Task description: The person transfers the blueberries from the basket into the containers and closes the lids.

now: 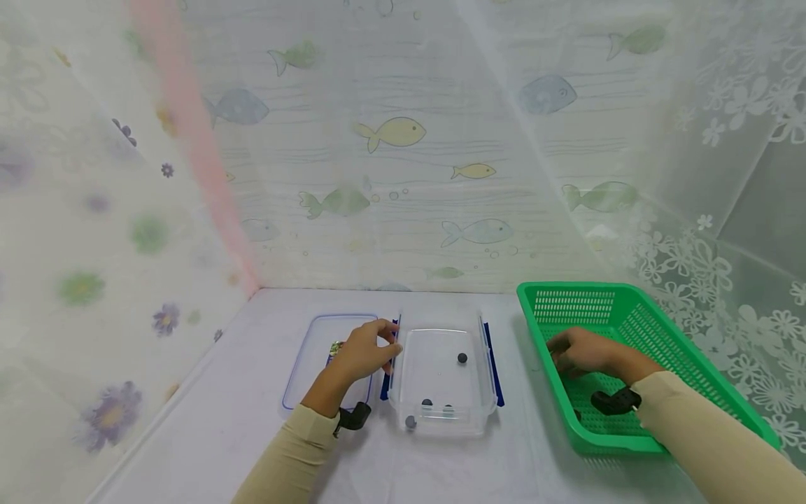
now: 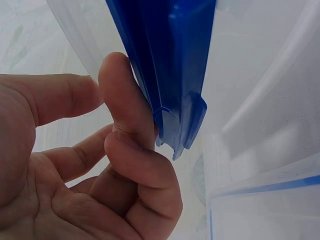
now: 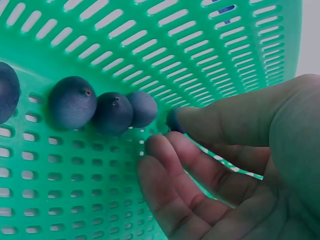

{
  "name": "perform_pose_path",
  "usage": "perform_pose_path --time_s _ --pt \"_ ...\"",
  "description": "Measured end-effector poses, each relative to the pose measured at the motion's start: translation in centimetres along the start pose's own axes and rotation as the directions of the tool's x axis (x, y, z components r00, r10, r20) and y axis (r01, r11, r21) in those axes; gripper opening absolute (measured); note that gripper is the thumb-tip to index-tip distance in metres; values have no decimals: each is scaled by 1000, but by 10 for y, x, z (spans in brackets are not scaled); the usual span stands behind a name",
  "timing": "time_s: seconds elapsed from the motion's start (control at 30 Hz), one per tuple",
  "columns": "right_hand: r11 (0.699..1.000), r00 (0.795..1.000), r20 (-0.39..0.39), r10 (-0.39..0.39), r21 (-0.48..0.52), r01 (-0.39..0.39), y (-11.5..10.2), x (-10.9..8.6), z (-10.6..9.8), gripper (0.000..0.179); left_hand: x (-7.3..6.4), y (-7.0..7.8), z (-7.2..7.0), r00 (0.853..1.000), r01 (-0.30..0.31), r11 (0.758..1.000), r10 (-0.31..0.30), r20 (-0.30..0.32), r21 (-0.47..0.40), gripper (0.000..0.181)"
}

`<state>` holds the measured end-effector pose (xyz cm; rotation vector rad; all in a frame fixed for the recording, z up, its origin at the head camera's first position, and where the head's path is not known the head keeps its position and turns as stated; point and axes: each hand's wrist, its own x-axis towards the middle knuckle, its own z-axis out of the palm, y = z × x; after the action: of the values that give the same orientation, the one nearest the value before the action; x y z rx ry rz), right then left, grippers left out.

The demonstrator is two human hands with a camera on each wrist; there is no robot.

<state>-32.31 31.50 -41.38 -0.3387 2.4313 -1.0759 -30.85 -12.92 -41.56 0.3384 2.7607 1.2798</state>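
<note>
My left hand [image 1: 368, 348] is at the left wall of a clear plastic container [image 1: 439, 371] with blue side flaps. In the left wrist view its thumb and curled fingers pinch the clear wall beside a blue flap [image 2: 167, 65]. Several dark grapes lie in the container, one grape [image 1: 462, 358] toward its right side. My right hand [image 1: 582, 352] reaches into a green basket [image 1: 604, 441]. Its thumb and fingers pinch a dark grape [image 3: 173, 120], mostly hidden by the thumb. More grapes, among them a large one [image 3: 73, 103], line the basket's wall.
A clear lid [image 1: 302, 360] with a blue rim lies left of the container, a small colourful packet [image 1: 335, 348] on it, partly behind the left hand. White cloth covers the table [image 1: 478, 469]. Curtains with printed fish [image 1: 397, 131] and flowers enclose the back and sides.
</note>
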Motion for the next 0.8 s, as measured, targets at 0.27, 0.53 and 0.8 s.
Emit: perform_pose_path --time_s 0.27,0.53,0.8 --pt "1000 998 -68 -9 -10 8 3 0 -7 45 0 -1 1 1000 -20 1000 20 1 -1 42" --pt "1000 988 -152 -7 -5 6 -1 -4 -12 45 2 -3 1 1000 -15 1000 15 -1 -6 41" --pt "999 972 -233 27 24 -22 -7 -6 -12 45 1 -4 0 1000 -17 1000 17 3 -2 43"
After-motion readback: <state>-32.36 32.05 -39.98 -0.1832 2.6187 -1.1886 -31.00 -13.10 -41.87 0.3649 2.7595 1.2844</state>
